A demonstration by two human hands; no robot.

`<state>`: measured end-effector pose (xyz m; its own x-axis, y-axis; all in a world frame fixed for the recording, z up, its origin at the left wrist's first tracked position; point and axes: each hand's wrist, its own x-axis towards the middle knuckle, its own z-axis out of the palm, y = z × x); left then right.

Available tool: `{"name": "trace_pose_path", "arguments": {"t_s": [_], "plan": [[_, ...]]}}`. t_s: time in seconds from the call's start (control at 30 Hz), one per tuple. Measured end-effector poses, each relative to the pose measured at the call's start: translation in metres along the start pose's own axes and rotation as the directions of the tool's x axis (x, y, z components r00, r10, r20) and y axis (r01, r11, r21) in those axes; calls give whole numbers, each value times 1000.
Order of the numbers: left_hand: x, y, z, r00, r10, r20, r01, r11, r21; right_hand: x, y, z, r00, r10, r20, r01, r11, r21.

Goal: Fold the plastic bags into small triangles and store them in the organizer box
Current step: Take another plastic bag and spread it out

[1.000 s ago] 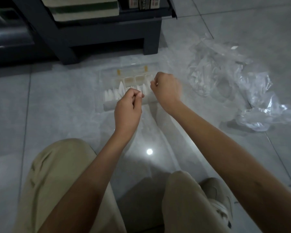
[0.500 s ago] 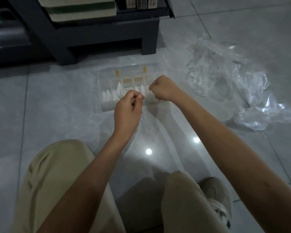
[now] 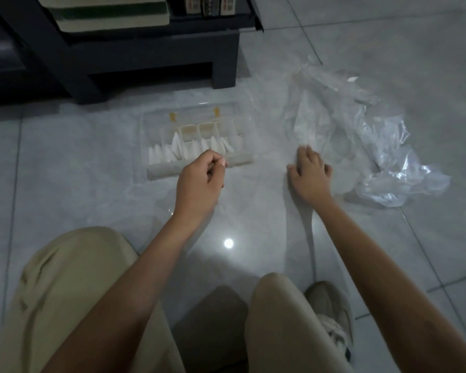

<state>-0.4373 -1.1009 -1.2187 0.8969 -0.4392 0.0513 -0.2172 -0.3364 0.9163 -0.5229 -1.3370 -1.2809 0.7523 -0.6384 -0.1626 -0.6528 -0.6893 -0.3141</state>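
Plastic bag [image 3: 162,195] pinched by left hand [image 3: 201,184], right hand [image 3: 310,175] flat.

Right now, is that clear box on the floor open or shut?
Open. The clear lid of the organizer box lies flat behind it, and white folded triangles stand exposed in its compartments.
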Motion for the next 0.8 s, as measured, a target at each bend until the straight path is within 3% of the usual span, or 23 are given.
{"name": "trace_pose_path", "arguments": {"t_s": [0.07, 0.13, 0.23, 0.3, 0.37, 0.47, 0.53, 0.63, 0.7, 0.8], "plan": [[-2, -1, 1, 1000, 0, 20, 0, 1000, 8, -14, 2, -2, 987, 16, -160, 33, 953, 300], [-4, 0, 1, 999, 5, 36, -6, 1000, 8, -33, -3, -12, 919, 141, -369, 109, 807, 580], [-9, 3, 4, 999, 5, 54, -5, 1000, -12, -61, -19, -33, 712, 232, -663, 299, 754, 584], [-12, 6, 8, 997, 19, 77, -15, 999, -51, -76, -29, -46, 664, 195, -722, 391, 732, 557], [-16, 10, 12, 989, 73, 129, -65, 996, -60, -90, -39, -56, 723, 210, -658, 405, 643, 650], [-22, 16, 14, 958, 181, 222, -179, 983, -31, -107, -48, -59, 884, 252, -394, 287, 371, 883], [-26, 21, 15, 940, 174, 294, -168, 985, -43, -114, -51, -60, 955, 187, -229, 201, 154, 967], [-32, 28, 16, 898, 114, 425, -68, 990, -121, -120, -55, -63, 998, 53, -25, 32, -136, 990], [-35, 29, 15, 867, 114, 486, -56, 990, -131, -123, -56, -65, 997, -20, 71, -74, -216, 974], [-35, 29, 16, 862, 132, 490, -80, 989, -126, -124, -55, -64, 991, -35, 126, -131, -245, 961]]}}
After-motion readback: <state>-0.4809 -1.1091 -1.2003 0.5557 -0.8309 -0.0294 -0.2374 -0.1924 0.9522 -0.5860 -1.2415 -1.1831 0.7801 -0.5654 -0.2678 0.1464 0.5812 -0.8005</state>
